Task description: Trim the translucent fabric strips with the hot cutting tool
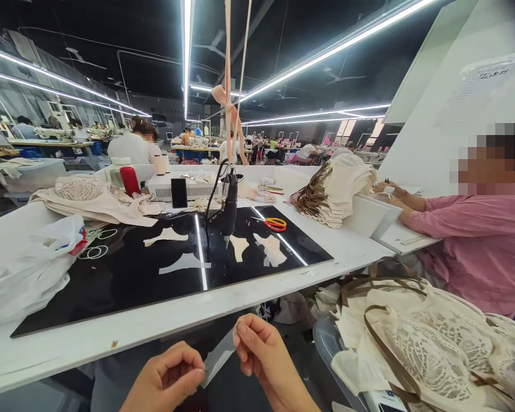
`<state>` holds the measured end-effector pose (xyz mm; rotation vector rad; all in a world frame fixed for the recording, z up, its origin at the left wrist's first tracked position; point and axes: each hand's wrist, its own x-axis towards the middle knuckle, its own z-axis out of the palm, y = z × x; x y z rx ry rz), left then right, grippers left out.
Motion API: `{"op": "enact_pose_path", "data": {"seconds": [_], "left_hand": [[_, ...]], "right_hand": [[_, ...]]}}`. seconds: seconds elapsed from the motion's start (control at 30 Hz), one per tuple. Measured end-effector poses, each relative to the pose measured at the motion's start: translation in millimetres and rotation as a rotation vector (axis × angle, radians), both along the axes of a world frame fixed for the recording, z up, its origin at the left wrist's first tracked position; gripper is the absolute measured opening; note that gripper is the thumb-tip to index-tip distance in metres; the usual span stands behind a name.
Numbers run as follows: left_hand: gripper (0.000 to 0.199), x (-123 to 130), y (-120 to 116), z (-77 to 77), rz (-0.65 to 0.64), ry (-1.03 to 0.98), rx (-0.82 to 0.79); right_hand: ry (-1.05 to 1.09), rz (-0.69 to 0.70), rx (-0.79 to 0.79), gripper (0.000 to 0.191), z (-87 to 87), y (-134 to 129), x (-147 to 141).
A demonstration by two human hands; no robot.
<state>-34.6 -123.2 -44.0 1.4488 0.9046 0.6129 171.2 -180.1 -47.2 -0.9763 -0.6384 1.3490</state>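
Observation:
Below the table's front edge, my left hand (169, 377) and my right hand (261, 355) pinch the two ends of a small translucent strip of fabric (220, 356) stretched between them. Ahead lies a black glass work surface (124, 280) set in the white table (111, 335). A black hanging cutting tool (229, 206) dangles on a pink ribbon (229, 97) with its tip just above the glass. Several cream fabric cut-outs (271, 249) lie on the glass, and orange-handled scissors (275, 224) rest behind them.
A white plastic bag (30, 263) lies at the left edge. A bin of lace pieces (429, 343) stands at lower right. A person in a pink sleeve (467, 240) works on the right beside a stack of cream fabric (339, 189). A red bottle (130, 180) and a white machine box (167, 186) sit behind.

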Motion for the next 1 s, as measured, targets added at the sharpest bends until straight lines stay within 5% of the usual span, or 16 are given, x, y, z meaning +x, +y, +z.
{"op": "enact_pose_path", "data": {"seconds": [0.3,0.57,1.0], "left_hand": [[0.062,2.7,19.0,6.1,0.146,-0.211,-0.09],[0.036,0.4,41.2,32.9,0.284,-0.295,-0.196],[0.037,-10.1,87.5,27.8,0.225,-0.24,-0.229]], "right_hand": [[-0.098,-0.079,-0.025,0.054,5.4,13.2,1.6],[-0.181,-0.19,-0.132,0.043,19.2,37.4,-6.3],[-0.428,-0.404,-0.31,0.053,22.8,67.3,-36.4]]}}
